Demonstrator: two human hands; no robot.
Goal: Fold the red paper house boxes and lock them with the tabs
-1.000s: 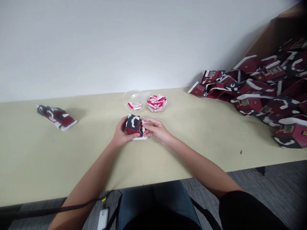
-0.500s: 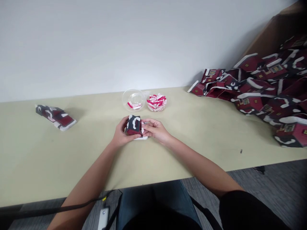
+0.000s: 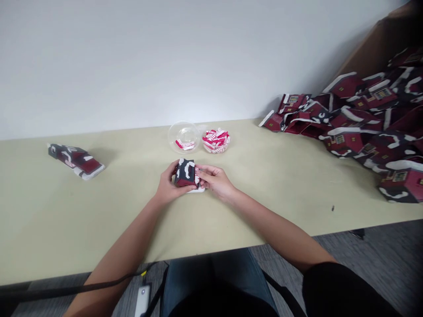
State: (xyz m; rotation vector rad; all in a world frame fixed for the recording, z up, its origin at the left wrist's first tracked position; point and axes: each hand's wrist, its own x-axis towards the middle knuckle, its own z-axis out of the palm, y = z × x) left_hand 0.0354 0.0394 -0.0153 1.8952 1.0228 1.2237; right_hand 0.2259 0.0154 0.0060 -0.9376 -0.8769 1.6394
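My left hand (image 3: 166, 183) is wrapped round the left side of a small dark-red model house (image 3: 185, 172) with a dark roof and white snow patches. The house stands on the table in front of me, its white base showing at the lower right. At its right side, my right hand (image 3: 218, 181) pinches a small red-and-white striped piece (image 3: 197, 176) against the wall. Fingers partly cover that piece, so its full shape is hidden. Behind the house, a clear bowl (image 3: 170, 134) holds a few striped pieces, and a second bowl (image 3: 216, 151) is heaped with them.
Another snow-covered house (image 3: 77, 160) lies on its side at the table's left. Many similar houses (image 3: 346, 119) spill from a brown box (image 3: 366, 53) at the right. A tiny dark bit (image 3: 333, 208) lies near the front edge. A black cable (image 3: 99, 286) crosses below the table.
The model house has shifted very slightly to the right in the view, with both hands staying on it. The bowls and the other houses stay where they were.
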